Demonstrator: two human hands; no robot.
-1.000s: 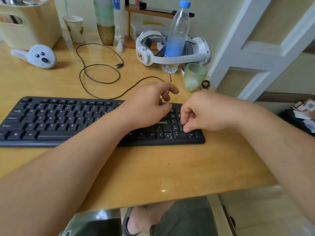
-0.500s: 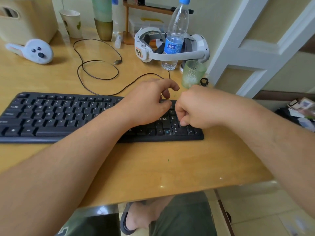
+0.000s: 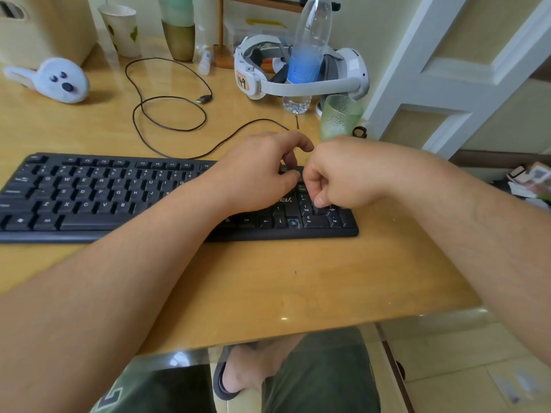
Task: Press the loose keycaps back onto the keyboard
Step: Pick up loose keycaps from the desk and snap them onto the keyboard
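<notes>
Pressing: r hand (image 3: 337,177) curled over numpad of keyboard (image 3: 89,201), thumb pushing down; keycap under it hidden.
Bracing: l hand (image 3: 256,174) loosely curled, grip unclear; I'm keeping push square.

- White rabbit-shaped plush (image 3: 52,80) lying at the far left of the wooden desk (image 3: 268,287)
- Clear water bottle (image 3: 308,52) standing inside a white headset (image 3: 301,74) (blue label)
- Green textured glass (image 3: 340,117) just beside them
- Paper cup (image 3: 120,29) at the back
</notes>
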